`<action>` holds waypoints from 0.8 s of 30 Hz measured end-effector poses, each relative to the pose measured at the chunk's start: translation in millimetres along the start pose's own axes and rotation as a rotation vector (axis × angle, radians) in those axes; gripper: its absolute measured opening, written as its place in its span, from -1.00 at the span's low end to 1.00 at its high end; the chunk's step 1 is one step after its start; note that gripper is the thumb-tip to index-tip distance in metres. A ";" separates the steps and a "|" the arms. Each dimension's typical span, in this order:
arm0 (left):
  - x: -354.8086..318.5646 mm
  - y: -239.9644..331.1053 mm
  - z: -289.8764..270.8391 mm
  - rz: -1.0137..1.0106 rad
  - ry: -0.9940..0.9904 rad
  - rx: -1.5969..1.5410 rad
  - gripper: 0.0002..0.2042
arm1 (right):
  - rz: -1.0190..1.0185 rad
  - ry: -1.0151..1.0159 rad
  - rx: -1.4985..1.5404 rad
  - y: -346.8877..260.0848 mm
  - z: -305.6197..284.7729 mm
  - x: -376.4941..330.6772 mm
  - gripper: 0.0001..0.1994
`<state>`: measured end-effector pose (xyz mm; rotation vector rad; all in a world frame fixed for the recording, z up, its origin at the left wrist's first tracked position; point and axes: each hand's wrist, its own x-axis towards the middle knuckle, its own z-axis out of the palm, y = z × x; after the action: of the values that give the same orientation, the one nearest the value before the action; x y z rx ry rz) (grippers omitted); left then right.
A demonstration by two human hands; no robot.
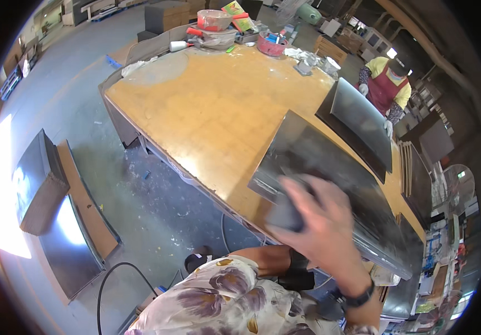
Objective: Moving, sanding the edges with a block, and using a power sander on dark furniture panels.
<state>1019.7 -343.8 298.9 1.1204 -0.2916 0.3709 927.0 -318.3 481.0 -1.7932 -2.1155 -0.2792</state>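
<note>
Nearest the camera is the person's floral sleeve (218, 298), with the left forearm tucked low under the table's near edge; the left hand (302, 273) is mostly hidden there beside a dark object, and I cannot tell whether its fingers are apart or together. The right hand (321, 215), a dark watch (357, 298) on its wrist, reaches forward with fingers (299, 192) spread and curled down over a grey pad (285, 215), pressing it flat on the near end of a grey metal panel (330, 167). That panel lies at an angle on the yellow-brown table (207, 106), its near corner reaching toward the table edge.

To the left, on the concrete floor (157, 195), dark panels (65, 245) lean and lie with a brown board (87, 206), and a black cable (112, 273) loops nearby.

Farther along the right side of the table, a second grey panel (363, 125) rests on a dark sheet, held by a gloved hand (388, 128) of a co-worker (385, 84) in a yellow top and red apron. More panels are stacked to the right of that.

At the far end of the table stand a red bowl (213, 19), a red basin (271, 44), a white tube (178, 46) and crumpled rags (302, 54).
</note>
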 end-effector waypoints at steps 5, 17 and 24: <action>-12.1 -1.8 2.0 0.008 0.017 0.022 -0.83 | 0.171 0.015 -0.111 25.8 -31.0 -78.9 -0.24; -10.6 -7.8 -26.3 -0.058 0.007 0.086 -0.85 | 0.081 0.226 -0.159 4.3 21.3 -25.3 -0.33; 0.2 11.7 -14.2 -0.156 -0.043 0.244 -0.92 | 0.834 0.470 -0.332 117.6 -84.3 -284.5 -0.30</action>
<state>1015.4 -326.3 302.8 1.3826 -0.1981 0.2481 1092.7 -587.8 439.1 -2.3226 -0.9334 -0.7498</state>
